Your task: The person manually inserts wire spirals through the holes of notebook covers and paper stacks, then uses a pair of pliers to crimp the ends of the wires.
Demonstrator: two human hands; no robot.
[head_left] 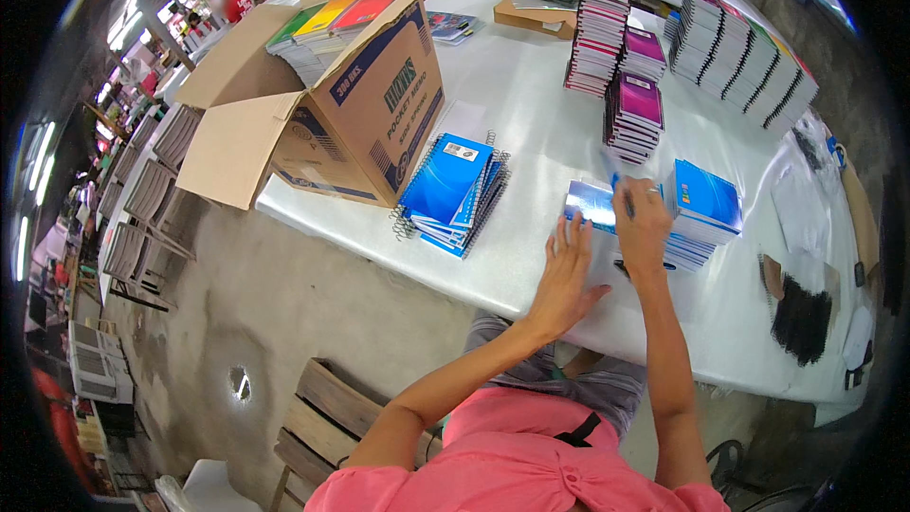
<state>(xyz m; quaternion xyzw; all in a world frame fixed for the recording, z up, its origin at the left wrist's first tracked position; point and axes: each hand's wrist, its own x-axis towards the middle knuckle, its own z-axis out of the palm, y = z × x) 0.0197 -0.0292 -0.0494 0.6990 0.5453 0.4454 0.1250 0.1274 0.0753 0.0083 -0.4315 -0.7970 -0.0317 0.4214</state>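
A blue memo notebook [591, 203] lies on the table in front of me, light glaring off its cover. My left hand [566, 272] rests flat with fingers spread, its fingertips touching the notebook's near edge. At the notebook's right side, my right hand [643, 223] is closed with bent fingers; a small dark thing shows at them, but I cannot make out what it is. Just right of that hand stands a stack of blue notebook blocks [706, 201]. To the left sits a pile of blue notebooks [455, 185] with wire coils sticking out at the sides.
An opened cardboard box [379, 123] holding colourful notebooks stands at the table's left. Farther back are stacks of red [599, 33] and purple notebooks [635, 114], and a long row of spiral notebooks [739, 57]. Black binding coils [802, 324] lie at the right edge.
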